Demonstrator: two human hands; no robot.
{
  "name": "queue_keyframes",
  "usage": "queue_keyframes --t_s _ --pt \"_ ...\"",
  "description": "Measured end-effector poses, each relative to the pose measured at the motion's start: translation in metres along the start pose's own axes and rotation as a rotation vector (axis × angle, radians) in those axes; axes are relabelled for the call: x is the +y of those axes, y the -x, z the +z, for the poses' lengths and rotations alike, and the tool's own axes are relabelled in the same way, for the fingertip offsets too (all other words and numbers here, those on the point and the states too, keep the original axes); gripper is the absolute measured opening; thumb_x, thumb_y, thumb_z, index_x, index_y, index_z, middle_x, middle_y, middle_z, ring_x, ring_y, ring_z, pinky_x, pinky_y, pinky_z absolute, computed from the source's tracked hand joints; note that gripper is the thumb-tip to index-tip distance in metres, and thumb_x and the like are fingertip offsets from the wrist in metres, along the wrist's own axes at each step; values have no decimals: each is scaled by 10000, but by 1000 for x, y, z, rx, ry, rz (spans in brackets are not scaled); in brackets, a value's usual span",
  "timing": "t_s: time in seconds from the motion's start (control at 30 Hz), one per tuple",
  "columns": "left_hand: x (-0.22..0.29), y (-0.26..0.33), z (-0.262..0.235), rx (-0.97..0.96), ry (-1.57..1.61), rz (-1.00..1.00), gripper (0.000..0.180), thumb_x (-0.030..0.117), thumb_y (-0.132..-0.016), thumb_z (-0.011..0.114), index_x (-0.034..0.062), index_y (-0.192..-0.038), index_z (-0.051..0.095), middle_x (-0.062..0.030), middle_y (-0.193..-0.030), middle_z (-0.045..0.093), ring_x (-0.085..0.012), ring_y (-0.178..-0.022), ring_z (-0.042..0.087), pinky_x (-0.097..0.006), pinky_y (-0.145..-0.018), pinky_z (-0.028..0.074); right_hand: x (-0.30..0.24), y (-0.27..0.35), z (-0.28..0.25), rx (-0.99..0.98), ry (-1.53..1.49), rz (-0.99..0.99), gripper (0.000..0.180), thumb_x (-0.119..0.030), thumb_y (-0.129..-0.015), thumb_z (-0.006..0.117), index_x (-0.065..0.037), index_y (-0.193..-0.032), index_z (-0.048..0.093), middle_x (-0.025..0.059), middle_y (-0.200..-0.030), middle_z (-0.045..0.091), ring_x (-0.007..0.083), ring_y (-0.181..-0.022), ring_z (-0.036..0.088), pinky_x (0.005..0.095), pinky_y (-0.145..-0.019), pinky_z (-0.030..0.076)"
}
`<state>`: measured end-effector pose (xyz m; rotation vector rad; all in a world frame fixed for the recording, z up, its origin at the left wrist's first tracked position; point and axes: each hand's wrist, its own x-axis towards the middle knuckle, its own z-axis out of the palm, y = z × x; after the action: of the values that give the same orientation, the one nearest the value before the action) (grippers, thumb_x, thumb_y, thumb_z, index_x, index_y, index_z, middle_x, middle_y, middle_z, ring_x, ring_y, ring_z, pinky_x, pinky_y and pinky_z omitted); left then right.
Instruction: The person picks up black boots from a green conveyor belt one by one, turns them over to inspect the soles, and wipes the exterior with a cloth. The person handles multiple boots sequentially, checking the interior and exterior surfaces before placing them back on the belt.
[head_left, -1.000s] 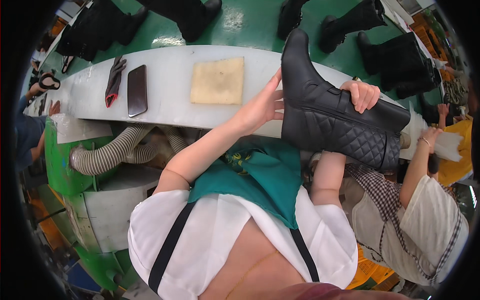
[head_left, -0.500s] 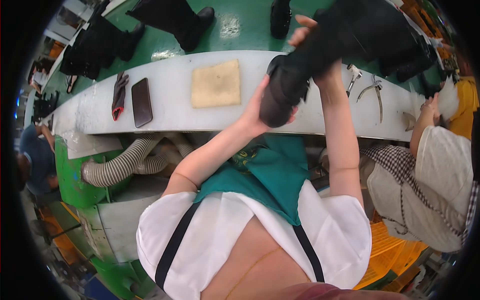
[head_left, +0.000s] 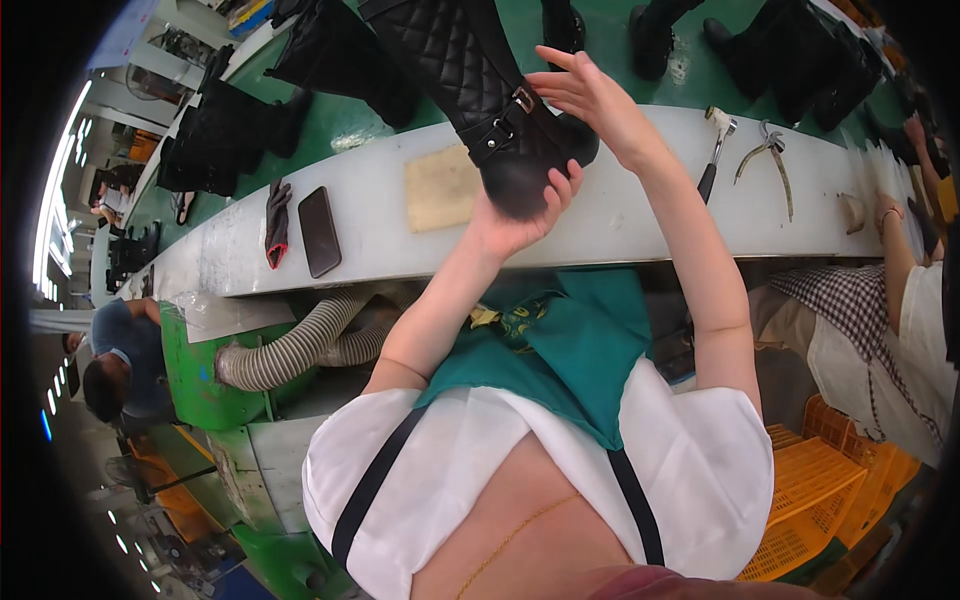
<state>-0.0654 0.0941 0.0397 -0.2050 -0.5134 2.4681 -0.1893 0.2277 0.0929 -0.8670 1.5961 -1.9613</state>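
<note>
A tall black boot (head_left: pixel 455 75) with a quilted shaft and buckled straps is held above the white worktop. My left hand (head_left: pixel 520 220) is closed round its rounded toe from below, thumb and fingers curling up the sides. Just right of that toe shows a second black rounded part (head_left: pixel 578 142), perhaps the toe of another boot. My right hand (head_left: pixel 600 105) has its fingers stretched out and spread, their tips beside the metal buckle (head_left: pixel 524 98); whether they touch it I cannot tell. A beige cloth pad (head_left: pixel 438 195) lies under the boot, partly covered by it.
On the white worktop (head_left: pixel 370 235) lie a dark glove (head_left: pixel 277 225), a phone (head_left: pixel 320 232), a hammer (head_left: pixel 716 150) and pincers (head_left: pixel 768 160). Several black boots (head_left: pixel 345 60) stand on the green surface (head_left: pixel 610 60) beyond. A co-worker's arm (head_left: pixel 895 240) reaches in at right.
The boot has turned so its quilted, buckled side shows, its shaft swinging from upper right to upper left. My right hand has let go of it and opened. The view has shifted slightly.
</note>
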Motion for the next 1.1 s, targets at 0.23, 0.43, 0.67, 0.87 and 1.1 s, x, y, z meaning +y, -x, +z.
queue_keyframes --t_s 0.23,0.43,0.67,0.87,1.1 --pt "-7 6 -24 280 -1005 502 708 590 -925 303 74 -1410 300 -124 -1427 314 -282 -1242 418 -453 -1025 368 27 -16 21 24 115 17 380 -287 -942 536 -33 -1216 468 12 -1008 555 75 -916 496 220 -814 410" --pt "-14 74 -89 -128 -1406 1095 793 651 -919 194 47 -1428 260 -100 -1451 326 -252 -1336 320 -436 -1122 220 34 17 62 -72 409 -134 319 -237 -883 620 -53 -1100 476 55 -858 582 162 -809 556 290 -746 435" --pt "-8 53 -18 307 -1201 1091 508 433 -992 352 40 -1305 431 -90 -1253 545 -218 -1145 536 -386 -997 416 33 10 59 63 437 -218 383 -211 -884 600 -76 -1219 473 107 -983 587 223 -946 588 348 -826 468" --pt "46 41 55 347 -1173 1153 512 436 -992 348 24 -1265 480 -80 -1196 593 -206 -1090 575 -367 -955 441 15 53 16 258 214 -198 355 -124 -915 499 -94 -1268 471 90 -1036 590 195 -955 577 319 -858 444" --pt "143 -76 90 496 -1651 1619 477 403 -934 540 -63 -983 630 -82 -844 667 -125 -750 616 -275 -662 478 63 86 -19 335 111 -57 328 -126 -943 452 -68 -1265 472 75 -1030 588 138 -930 564 274 -841 429"
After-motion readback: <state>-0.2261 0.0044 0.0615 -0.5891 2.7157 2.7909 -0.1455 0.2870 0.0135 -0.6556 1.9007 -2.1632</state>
